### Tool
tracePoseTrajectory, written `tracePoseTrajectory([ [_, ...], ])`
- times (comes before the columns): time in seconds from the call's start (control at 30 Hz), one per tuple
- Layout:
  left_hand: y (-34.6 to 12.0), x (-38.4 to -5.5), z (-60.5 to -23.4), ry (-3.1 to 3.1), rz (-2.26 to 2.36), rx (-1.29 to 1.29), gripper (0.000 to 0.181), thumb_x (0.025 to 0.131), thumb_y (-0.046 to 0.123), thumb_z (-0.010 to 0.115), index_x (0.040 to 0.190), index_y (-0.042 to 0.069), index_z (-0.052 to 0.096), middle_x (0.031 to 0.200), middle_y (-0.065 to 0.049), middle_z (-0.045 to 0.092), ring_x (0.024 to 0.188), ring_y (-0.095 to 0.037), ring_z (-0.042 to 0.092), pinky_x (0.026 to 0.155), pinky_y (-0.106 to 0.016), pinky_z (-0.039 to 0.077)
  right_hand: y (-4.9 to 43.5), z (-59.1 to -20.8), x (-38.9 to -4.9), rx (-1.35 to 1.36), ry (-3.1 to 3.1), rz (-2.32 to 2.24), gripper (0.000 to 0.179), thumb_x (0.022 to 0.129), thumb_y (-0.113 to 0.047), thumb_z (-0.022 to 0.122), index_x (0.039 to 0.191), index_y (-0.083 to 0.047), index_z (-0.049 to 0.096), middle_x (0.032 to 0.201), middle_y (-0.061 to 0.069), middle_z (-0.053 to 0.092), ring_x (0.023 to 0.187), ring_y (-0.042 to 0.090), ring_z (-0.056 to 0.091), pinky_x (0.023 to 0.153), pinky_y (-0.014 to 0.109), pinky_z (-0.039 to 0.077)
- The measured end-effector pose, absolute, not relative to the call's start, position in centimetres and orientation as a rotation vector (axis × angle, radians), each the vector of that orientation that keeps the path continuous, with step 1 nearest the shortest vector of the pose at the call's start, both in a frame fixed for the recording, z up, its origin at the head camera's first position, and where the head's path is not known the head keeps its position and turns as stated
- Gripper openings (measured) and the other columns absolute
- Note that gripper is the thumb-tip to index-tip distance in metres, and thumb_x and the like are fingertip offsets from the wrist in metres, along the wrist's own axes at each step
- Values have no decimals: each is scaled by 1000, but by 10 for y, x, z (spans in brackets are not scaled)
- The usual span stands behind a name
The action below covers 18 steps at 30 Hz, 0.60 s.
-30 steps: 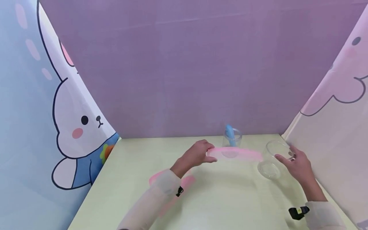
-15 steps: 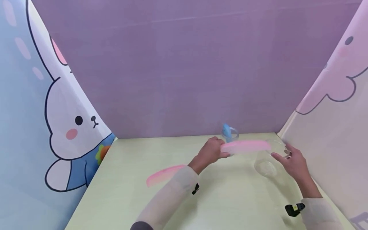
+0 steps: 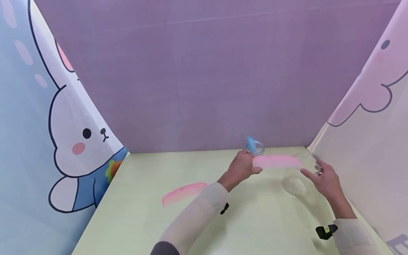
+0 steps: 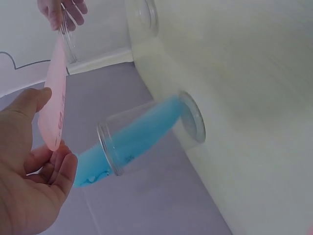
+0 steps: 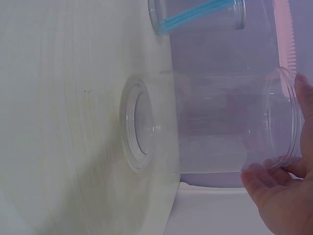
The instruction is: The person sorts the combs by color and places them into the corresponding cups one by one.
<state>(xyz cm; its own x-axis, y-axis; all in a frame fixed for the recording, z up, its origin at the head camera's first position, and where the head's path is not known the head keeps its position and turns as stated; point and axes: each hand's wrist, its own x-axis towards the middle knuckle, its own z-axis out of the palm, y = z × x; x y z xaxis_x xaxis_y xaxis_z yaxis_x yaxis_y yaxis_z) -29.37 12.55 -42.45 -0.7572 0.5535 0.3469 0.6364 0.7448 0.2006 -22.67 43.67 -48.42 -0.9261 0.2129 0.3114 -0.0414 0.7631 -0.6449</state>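
My left hand (image 3: 239, 166) pinches one end of a pink comb (image 3: 276, 161) between thumb and fingers, holding it level above the table. The comb's far end overlaps the mouth of a clear jar (image 3: 294, 187) in the head view. That jar stands upright, and my right hand (image 3: 326, 182) grips it near the rim. In the right wrist view its wall (image 5: 220, 122) is see-through, with the pink comb's toothed edge (image 5: 284, 44) close by its mouth. A second clear jar (image 4: 195, 117) behind my left hand holds a blue comb (image 4: 137, 132), leaning with its end above the rim.
Another pink comb (image 3: 183, 193) lies on the pale table (image 3: 143, 226) to the left, partly covered by my left sleeve (image 3: 194, 212). A purple backdrop (image 3: 204, 78) closes off the back, and printed panels rise at the left (image 3: 73, 148) and right (image 3: 376, 148).
My left hand has carried the pink comb to the right, bringing its far end to the jar's mouth. My right hand keeps its grip on the jar. The view has shifted slightly.
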Motion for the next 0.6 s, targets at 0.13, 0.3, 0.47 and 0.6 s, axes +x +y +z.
tracePoseTrajectory([
  [0.13, 135, -290, -422, -2672, -425, -918, 34, 91, 46, 74, 82, 15, 66, 67, 7, 54, 74, -7, 53, 59, -18, 42, 438, -485, -228, -139, -2604, 971, 89, 96, -38, 69, 153, 16, 25, 134, 48, 47, 109, 57, 58, 84, 64, 49],
  [0.3, 146, -284, -418, -2654, -371, -893, 35, 94, 47, 69, 101, 13, 70, 91, 3, 69, 95, -10, 61, 72, -17, 52, 438, -487, -229, -142, -2609, 975, 90, 97, -39, 68, 153, 15, 24, 134, 47, 47, 107, 55, 60, 81, 60, 51],
  [0.47, 156, -278, -413, -2648, -427, -939, 48, 95, 45, 69, 131, 13, 65, 125, 0, 70, 121, -11, 60, 96, -17, 51, 439, -488, -230, -150, -2608, 972, 89, 97, -39, 68, 153, 15, 25, 134, 46, 47, 108, 56, 58, 82, 60, 50],
  [0.6, 164, -275, -410, -2640, -520, -1022, 53, 98, 42, 67, 140, 12, 60, 134, 0, 66, 123, -9, 62, 98, -15, 49, 438, -487, -230, -144, -2596, 973, 88, 96, -38, 69, 152, 15, 27, 135, 47, 47, 109, 57, 57, 85, 64, 48],
])
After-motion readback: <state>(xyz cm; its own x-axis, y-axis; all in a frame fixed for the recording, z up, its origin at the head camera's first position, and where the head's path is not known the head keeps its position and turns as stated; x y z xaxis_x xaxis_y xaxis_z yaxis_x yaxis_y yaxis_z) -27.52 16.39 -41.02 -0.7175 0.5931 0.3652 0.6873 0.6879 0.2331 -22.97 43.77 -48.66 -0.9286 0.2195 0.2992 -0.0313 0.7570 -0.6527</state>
